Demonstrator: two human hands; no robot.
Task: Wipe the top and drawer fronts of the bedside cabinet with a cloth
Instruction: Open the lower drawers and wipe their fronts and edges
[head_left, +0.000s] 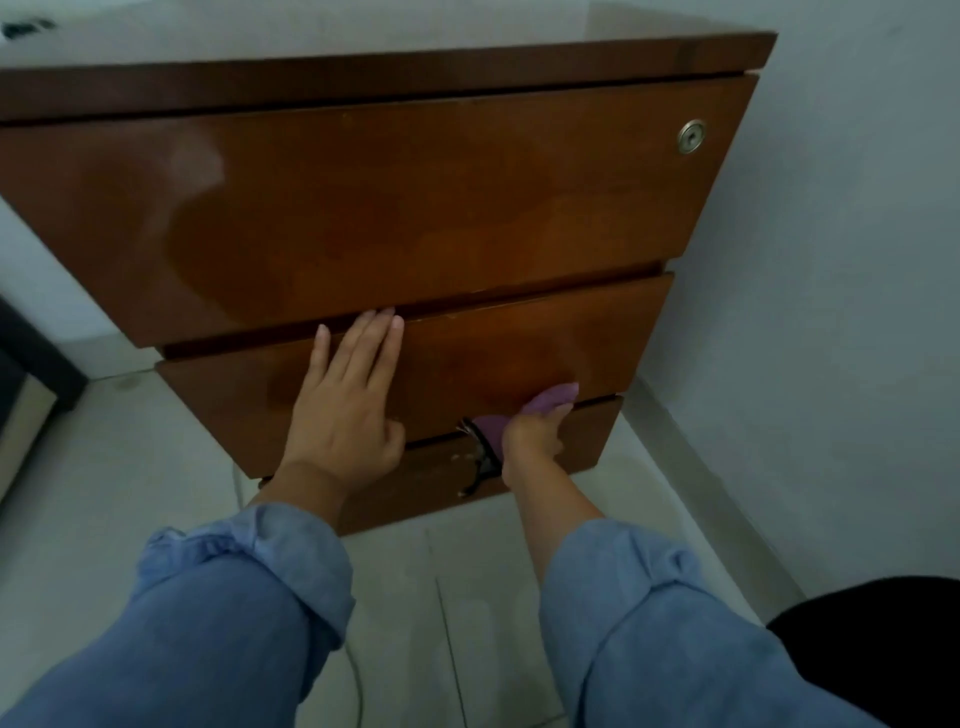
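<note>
A brown wooden bedside cabinet (395, 208) with three drawer fronts fills the upper view. Its pale top (363, 31) shows at the upper edge. My left hand (348, 410) lies flat, fingers spread, on the middle drawer front (597, 332), fingertips at its upper edge. My right hand (532, 436) grips a purple cloth (545, 402) and presses it at the lower right of the middle drawer, beside the gap above the bottom drawer (415, 488). Damp streaks shine on the top drawer.
A round metal lock (691, 136) sits at the top drawer's right. A grey wall (831, 260) runs close on the right with a skirting. Pale floor tiles (104, 493) lie below. A dark object (883, 634) is at lower right, dark furniture (31, 358) at left.
</note>
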